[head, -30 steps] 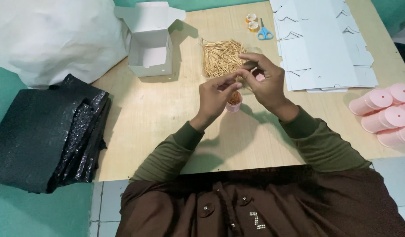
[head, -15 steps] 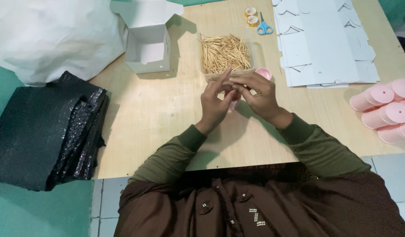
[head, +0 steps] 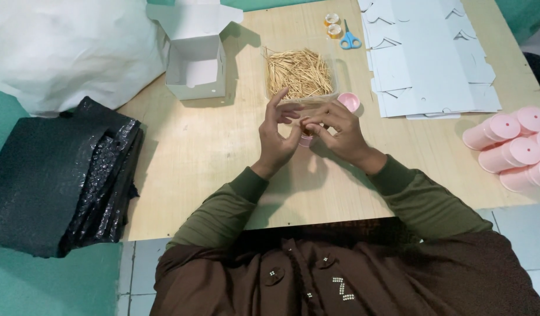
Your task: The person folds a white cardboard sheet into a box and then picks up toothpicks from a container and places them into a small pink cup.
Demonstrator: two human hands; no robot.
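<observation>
We pinch the small pink tub (head: 305, 140) between left hand (head: 278, 137) and right hand (head: 337, 129); light, stiff, best gripped round its sides.

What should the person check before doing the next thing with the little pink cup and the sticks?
1. Small pink container held between left hand and right hand: ok.
2. Container upright: cannot tell, fingers hide it.
3. Tray of thin wooden sticks close behind the hands: ok.
4. Pink lid lying loose beside the tray, within reach: ok.
5. How full the container is: cannot tell.
6. Open white box standing on the table, apart from the hands: ok.
</observation>
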